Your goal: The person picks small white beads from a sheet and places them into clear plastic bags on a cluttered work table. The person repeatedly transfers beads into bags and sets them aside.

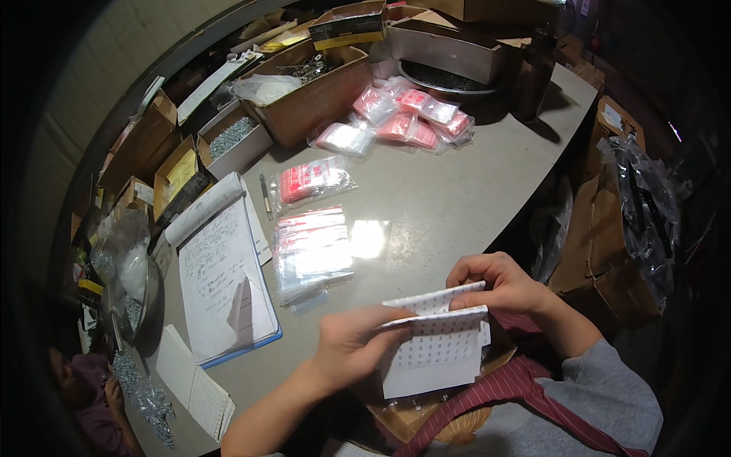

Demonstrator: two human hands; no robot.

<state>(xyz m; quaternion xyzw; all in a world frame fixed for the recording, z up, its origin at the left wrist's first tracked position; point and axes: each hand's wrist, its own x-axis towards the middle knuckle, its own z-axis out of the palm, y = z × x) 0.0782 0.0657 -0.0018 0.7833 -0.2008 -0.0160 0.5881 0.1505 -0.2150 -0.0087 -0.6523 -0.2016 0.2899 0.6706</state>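
Observation:
A folded white sheet (432, 373) printed with rows of small dark marks, like a label sheet, is held up over my lap. My left hand (346, 343) pinches its left edge between thumb and fingers. At the far right corner of the fold, my right hand (499, 283) grips it with bent fingers. Beneath the sheet, an open cardboard box (499, 352) rests at my lap, its contents mostly hidden. Beyond my left hand, a stack of clear zip bags (312, 247) with red print lies on the grey table (449, 202).
Red-and-clear bag packs (411, 122) are heaped at the back. An open notepad (221, 282), a pen (266, 196) and a small notebook (194, 381) lie left. Boxes of screws (231, 139) line the far-left edge. Another person (91, 404) sits lower left. A large carton (601, 228) stands right.

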